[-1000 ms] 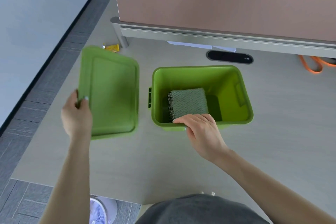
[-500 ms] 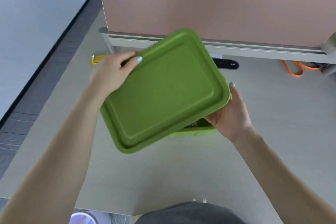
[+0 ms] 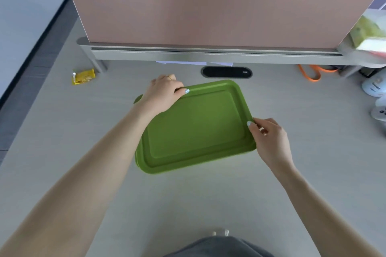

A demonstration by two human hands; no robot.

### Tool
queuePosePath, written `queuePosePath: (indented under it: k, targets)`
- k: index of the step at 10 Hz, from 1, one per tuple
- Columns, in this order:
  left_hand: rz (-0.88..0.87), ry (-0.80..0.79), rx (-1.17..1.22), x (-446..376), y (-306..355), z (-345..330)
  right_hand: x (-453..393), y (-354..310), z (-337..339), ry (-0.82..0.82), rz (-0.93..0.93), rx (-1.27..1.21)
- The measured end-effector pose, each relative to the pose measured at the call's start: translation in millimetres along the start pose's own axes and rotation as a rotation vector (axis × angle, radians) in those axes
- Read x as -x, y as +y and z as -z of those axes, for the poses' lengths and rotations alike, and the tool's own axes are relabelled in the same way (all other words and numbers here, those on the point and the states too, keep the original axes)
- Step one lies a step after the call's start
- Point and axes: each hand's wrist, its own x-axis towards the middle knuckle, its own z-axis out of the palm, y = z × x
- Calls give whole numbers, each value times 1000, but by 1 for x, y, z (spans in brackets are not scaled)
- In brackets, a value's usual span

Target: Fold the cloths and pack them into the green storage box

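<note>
fingers of the left hand (image 3: 161,95) grip the green lid's (image 3: 196,127) far corner; the right hand (image 3: 269,139) pinches its right edge. lid covers the storage box on the desk (image 3: 313,173), cloths hidden. closing step, probably; next, press the rim evenly.

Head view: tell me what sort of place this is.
Most likely an office workstation. A pink partition screen stands along the back of the pale desk, a black cable grommet is set into it, and another desk shows beyond the screen.
</note>
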Motion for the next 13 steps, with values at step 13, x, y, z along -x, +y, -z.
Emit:
queuePosePath:
  k: [13]
  targets:
    - [369, 94, 208, 179, 18, -30, 11, 17, -9, -102, -168, -159]
